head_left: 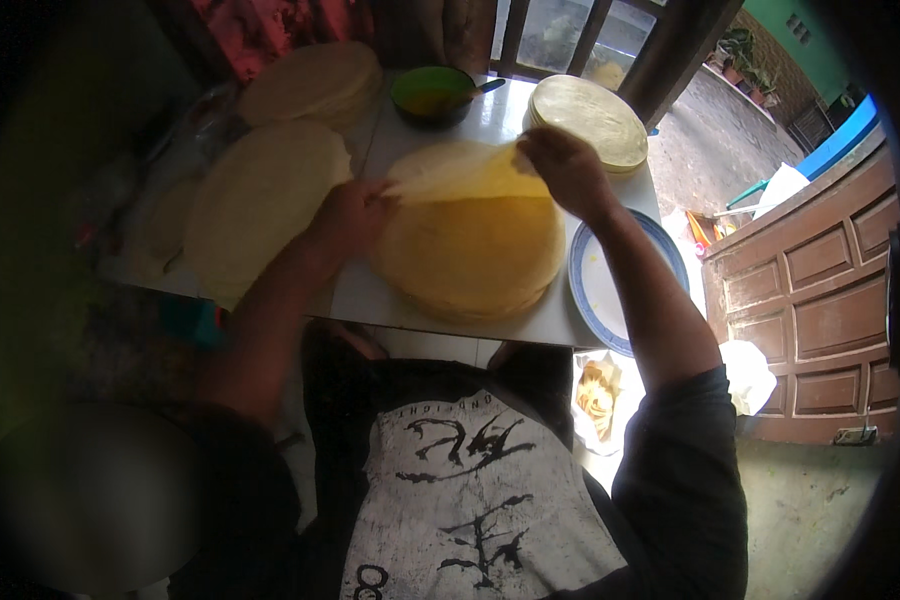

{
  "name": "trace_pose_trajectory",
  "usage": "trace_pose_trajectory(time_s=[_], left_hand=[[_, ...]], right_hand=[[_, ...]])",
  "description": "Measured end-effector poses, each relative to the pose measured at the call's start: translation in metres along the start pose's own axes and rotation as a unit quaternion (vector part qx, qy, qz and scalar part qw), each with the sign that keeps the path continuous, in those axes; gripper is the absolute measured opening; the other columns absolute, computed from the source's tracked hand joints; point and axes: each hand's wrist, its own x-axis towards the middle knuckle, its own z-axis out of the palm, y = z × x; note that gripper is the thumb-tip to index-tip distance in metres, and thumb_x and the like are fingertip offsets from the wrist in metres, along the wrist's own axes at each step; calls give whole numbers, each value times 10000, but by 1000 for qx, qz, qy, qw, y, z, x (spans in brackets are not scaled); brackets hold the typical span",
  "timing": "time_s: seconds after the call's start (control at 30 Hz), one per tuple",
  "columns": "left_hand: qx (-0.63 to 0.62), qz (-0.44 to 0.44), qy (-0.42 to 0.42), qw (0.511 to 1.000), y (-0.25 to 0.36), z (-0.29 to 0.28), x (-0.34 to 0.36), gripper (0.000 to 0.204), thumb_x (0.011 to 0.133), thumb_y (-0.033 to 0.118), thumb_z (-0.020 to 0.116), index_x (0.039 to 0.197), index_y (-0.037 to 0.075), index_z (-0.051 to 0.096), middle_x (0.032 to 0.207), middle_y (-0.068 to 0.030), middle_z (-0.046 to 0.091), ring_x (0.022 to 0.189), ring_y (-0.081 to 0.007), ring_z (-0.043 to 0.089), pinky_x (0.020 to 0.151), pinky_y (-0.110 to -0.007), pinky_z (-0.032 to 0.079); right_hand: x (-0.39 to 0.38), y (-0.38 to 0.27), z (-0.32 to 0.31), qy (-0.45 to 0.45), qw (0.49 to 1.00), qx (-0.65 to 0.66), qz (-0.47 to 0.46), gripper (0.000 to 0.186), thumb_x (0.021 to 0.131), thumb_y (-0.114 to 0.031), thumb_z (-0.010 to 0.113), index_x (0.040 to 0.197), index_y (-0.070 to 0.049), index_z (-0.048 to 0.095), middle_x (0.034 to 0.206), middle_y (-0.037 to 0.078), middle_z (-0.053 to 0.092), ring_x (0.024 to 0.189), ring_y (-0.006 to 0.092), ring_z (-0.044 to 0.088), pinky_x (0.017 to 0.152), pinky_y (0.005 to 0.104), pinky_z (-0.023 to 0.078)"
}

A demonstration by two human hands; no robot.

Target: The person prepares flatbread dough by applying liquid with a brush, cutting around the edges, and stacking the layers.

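A thin, pale, floppy round wrapper sheet (450, 178) is stretched between my two hands above a tall stack of round wrappers (470, 262). My left hand (363, 208), slightly blurred, pinches its left edge. At its far right edge, the fingers of my right hand (562, 165) are closed on it. The sheet is lifted or folded back at the far side, and the stack's front half shows a deeper yellow. Just right of the stack, a white plate with a blue rim (577, 275) lies under my right forearm.
More wrapper stacks lie at left (260, 195), back left (310, 80) and back right (590, 122). A green bowl (430, 98) holds yellow liquid and a handled utensil (485, 89). The white table's front edge (450, 330) is near my lap. A brown door (815, 290) stands at right.
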Motion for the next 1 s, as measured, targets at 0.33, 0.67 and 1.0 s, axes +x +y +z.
trace_pose_trajectory(time_s=[0.33, 0.67, 1.0], left_hand=[[16, 276, 260, 925, 58, -98, 51, 372, 1001, 358, 684, 1210, 54, 733, 869, -30, 726, 773, -99, 639, 719, -298, 526], [5, 157, 304, 940, 76, -186, -83, 275, 1014, 280, 689, 1135, 36, 723, 912, 49, 675, 780, -44, 592, 705, -251, 503], [-91, 103, 329, 934, 35, -205, -194, 303, 1000, 231, 710, 1177, -16, 702, 1016, -40, 729, 927, -110, 658, 834, -281, 533]], right_hand=[[77, -108, -68, 185, 947, -184, -185, 261, 987, -244, 665, 1156, -54, 724, 1002, 103, 751, 906, 210, 724, 811, 347, 579], [52, -218, -39, 160, 981, -55, -99, 283, 999, -308, 698, 1120, -60, 762, 951, 63, 767, 835, 117, 702, 758, 293, 549], [18, -251, 51, 80, 977, 74, -182, 259, 994, -297, 694, 1047, -51, 757, 895, 109, 753, 784, 179, 709, 737, 332, 554]])
